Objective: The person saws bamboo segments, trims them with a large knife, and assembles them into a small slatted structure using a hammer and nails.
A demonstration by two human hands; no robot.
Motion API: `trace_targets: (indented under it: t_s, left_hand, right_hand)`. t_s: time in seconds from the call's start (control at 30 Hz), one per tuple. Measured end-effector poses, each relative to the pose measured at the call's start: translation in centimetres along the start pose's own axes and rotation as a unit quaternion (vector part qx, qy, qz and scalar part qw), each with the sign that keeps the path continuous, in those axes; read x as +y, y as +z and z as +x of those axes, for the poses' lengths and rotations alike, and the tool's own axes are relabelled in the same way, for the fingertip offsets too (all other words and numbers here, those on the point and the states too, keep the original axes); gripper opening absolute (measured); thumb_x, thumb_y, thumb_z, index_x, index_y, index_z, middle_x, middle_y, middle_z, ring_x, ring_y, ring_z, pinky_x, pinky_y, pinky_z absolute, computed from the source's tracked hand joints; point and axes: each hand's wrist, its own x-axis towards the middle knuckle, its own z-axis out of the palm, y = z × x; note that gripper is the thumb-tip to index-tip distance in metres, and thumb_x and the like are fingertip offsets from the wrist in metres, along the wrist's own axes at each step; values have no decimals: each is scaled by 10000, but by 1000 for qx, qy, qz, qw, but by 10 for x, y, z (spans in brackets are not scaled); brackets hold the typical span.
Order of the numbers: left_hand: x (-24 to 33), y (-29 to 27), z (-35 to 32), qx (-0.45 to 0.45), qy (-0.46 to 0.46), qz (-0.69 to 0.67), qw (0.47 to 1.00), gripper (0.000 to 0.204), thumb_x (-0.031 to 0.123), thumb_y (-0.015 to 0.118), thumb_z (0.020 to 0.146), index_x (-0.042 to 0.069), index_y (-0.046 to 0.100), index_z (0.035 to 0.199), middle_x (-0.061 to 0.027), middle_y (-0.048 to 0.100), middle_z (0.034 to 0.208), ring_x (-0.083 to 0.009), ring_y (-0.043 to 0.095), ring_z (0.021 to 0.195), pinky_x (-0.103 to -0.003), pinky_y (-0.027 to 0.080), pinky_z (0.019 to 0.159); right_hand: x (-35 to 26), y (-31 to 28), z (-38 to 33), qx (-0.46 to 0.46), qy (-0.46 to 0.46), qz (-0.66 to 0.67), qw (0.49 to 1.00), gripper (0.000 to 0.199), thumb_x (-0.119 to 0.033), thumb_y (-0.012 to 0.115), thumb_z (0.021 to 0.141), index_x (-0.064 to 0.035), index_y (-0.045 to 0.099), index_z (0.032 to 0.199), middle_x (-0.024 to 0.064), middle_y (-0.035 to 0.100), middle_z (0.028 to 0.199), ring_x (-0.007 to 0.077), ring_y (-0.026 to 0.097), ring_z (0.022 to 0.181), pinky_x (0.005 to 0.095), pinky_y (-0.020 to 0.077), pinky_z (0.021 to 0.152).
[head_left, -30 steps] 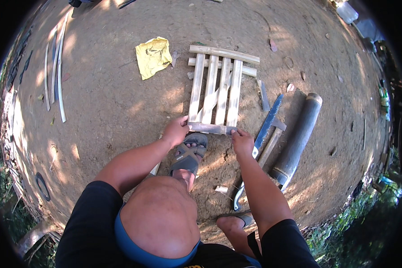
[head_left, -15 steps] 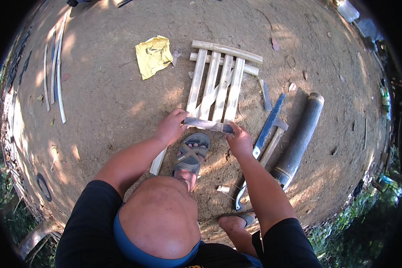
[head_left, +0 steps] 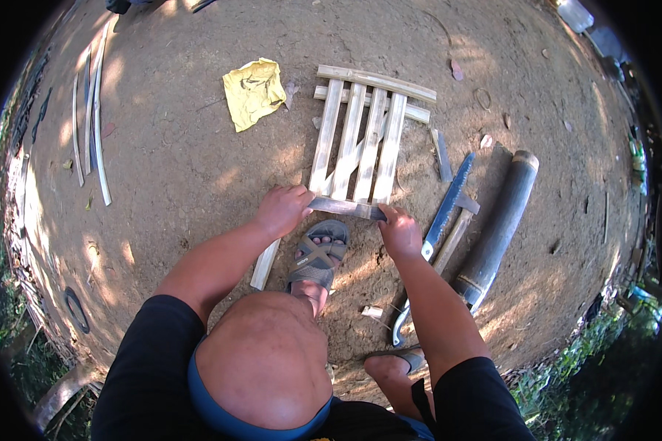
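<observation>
Bamboo slat frame (head_left: 371, 143) lies on bare soil (head_left: 184, 169). Thick dark bamboo pole (head_left: 499, 220): well right of frame. Handsaw (head_left: 443, 213): right of frame, nearer. Crumpled yellow sheet (head_left: 254, 94): left of frame. Dark bamboo strip (head_left: 346, 208): at frame's near end, gripped at opposite ends by left hand (head_left: 284, 209) and right hand (head_left: 401, 234).

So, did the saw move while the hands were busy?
No. The saw hasn't gone any way: judged against the thick dark bamboo log, it lies in the same spot to the log's left.
</observation>
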Motion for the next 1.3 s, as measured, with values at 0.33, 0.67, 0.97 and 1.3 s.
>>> trace_targets:
  t_s: [0.33, 0.67, 0.97, 1.3]
  left_hand:
    - [-1, 4, 0, 21, 8, -2, 1000, 294, 268, 749, 867, 116, 670, 1106, -47, 644, 994, -242, 675, 1012, -431, 522, 881]
    - [-1, 8, 1, 27, -31, -25, 999, 323, 267, 790, 826, 129, 720, 1109, -56, 668, 964, -275, 685, 944, -432, 521, 868]
    - [4, 5, 0, 31, -42, -37, 998, 338, 268, 795, 825, 131, 730, 1127, -52, 673, 971, -278, 683, 948, -430, 516, 868]
    - [30, -6, -10, 13, -26, 22, 999, 518, 337, 704, 910, 97, 599, 1357, -99, 557, 1318, -280, 505, 1287, -469, 390, 1086]
  right_hand:
    - [1, -2, 1, -5, -3, -6, 1000, 439, -181, 772, 854, -199, 690, 1285, 132, 680, 1239, 337, 679, 1086, 422, 554, 940]
    - [-19, -18, -26, -93, -30, -115, 989, 724, -263, 669, 946, -191, 335, 1585, 74, 349, 1609, 314, 367, 1466, 448, 357, 1184]
    - [-44, -2, -49, -127, -92, -196, 968, 679, -204, 495, 984, -197, 258, 1621, 63, 229, 1680, 293, 218, 1552, 558, 187, 1246]
    - [-59, -2, -43, -172, -37, -222, 959, 787, -223, 575, 928, -210, 229, 1635, 65, 184, 1699, 291, 182, 1569, 567, 155, 1253]
